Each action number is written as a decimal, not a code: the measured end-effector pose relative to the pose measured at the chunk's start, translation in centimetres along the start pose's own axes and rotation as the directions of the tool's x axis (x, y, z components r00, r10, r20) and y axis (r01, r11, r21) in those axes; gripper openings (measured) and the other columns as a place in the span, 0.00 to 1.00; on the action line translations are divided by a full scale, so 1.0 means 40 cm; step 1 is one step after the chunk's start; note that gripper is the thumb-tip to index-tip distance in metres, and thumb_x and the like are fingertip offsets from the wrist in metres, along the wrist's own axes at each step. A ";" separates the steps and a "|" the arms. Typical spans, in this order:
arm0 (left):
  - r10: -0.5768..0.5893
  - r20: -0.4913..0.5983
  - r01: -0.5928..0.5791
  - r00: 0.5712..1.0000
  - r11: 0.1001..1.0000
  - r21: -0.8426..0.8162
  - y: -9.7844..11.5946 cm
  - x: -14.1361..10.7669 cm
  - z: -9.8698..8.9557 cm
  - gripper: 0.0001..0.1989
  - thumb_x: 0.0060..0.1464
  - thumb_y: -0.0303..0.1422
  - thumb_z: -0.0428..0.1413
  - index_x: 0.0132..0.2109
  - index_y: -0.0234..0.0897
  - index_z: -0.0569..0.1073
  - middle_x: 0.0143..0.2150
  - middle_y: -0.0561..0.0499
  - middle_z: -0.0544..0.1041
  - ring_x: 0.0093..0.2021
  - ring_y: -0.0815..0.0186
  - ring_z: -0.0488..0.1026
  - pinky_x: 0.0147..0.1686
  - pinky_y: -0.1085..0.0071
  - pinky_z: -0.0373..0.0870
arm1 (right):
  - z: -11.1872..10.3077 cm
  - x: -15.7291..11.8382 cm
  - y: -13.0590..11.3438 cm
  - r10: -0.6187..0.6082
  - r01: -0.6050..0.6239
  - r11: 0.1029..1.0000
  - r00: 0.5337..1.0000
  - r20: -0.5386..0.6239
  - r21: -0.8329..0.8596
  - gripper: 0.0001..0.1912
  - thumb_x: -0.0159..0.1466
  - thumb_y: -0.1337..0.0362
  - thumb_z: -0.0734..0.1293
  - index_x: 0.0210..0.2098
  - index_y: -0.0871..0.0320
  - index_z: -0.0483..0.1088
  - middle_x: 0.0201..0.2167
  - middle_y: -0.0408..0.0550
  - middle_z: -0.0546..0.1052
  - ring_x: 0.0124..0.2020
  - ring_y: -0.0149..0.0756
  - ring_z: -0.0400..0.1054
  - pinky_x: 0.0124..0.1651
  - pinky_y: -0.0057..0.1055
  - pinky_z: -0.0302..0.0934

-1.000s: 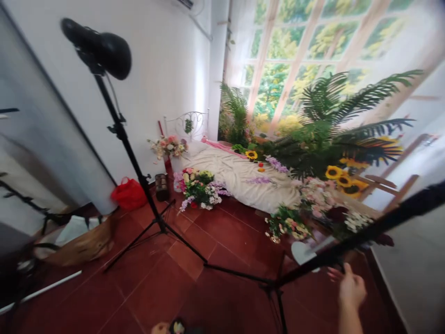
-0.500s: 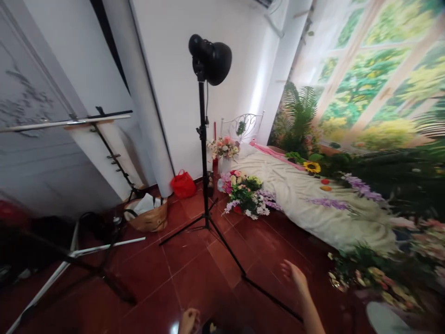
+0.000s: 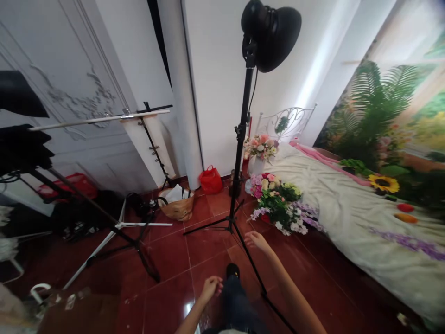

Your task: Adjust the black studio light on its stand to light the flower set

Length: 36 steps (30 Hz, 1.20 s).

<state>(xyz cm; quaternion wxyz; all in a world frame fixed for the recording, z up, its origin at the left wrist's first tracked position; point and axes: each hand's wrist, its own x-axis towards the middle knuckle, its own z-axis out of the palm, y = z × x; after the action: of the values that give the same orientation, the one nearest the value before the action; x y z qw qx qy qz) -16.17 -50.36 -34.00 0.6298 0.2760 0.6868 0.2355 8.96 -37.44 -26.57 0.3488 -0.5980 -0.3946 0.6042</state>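
Straight ahead stands a black studio lamp point(image 3: 273, 37) on a black tripod stand point(image 3: 239, 153), its legs spread on the floor. My right hand point(image 3: 256, 242) is close to the stand's lower part, with its fingers loosely apart and nothing in them; I cannot tell whether it touches a leg. Lower and further left, my left hand point(image 3: 212, 286) hangs over the tiles, fingers slightly curled, holding nothing. Below the hands one of my legs point(image 3: 233, 297) and a dark shoe point(image 3: 232, 270) show.
On the right is a bed point(image 3: 333, 185) with a cream cover and a sunflower point(image 3: 383, 183). Flower bunches point(image 3: 278, 199) lie beside it. A red bag point(image 3: 210, 180) and a woven basket point(image 3: 179, 206) sit near the wall. Several light stands with legs point(image 3: 139, 225) spread at left.
My view has swung left and come closer to the lamp stand. Both hands now show further up in view, the right one nearer the stand. My leg and shoe have come into sight.
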 end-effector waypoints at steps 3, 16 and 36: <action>0.319 0.054 -0.318 0.946 0.948 -0.026 0.282 0.086 0.026 0.15 0.41 0.43 0.59 0.27 0.32 0.72 0.21 0.50 0.72 0.22 0.68 0.69 0.25 0.71 0.65 | -0.009 0.139 -0.113 -0.035 0.036 0.994 0.999 0.008 -0.099 0.07 0.59 0.63 0.62 0.33 0.62 0.66 0.22 0.43 0.73 0.18 0.24 0.65 0.20 0.19 0.57; 0.936 -0.209 -0.956 0.283 0.257 -0.140 1.499 0.070 0.263 0.22 0.43 0.36 0.62 0.45 0.34 0.68 0.47 0.45 0.73 0.45 0.65 0.70 0.44 0.69 0.67 | -0.150 0.576 -0.468 -0.537 0.375 0.641 0.842 -0.043 -0.670 0.29 0.52 0.68 0.65 0.53 0.62 0.56 0.46 0.54 0.70 0.45 0.36 0.68 0.47 0.31 0.61; 0.942 -0.182 -0.956 0.283 0.260 -0.140 1.632 0.069 0.294 0.14 0.42 0.40 0.61 0.29 0.32 0.73 0.27 0.46 0.76 0.32 0.66 0.74 0.36 0.71 0.70 | -0.118 0.643 -0.643 -0.385 0.192 0.063 0.910 0.153 -0.979 0.16 0.58 0.64 0.64 0.46 0.57 0.63 0.46 0.52 0.69 0.46 0.39 0.65 0.40 0.29 0.60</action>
<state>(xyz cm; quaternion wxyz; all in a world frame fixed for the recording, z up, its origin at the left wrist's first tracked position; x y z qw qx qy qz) 0.78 -0.69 6.63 0.3682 0.5524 0.3727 0.6483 11.32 -2.71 -14.95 0.0107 -0.6283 -0.7750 0.0662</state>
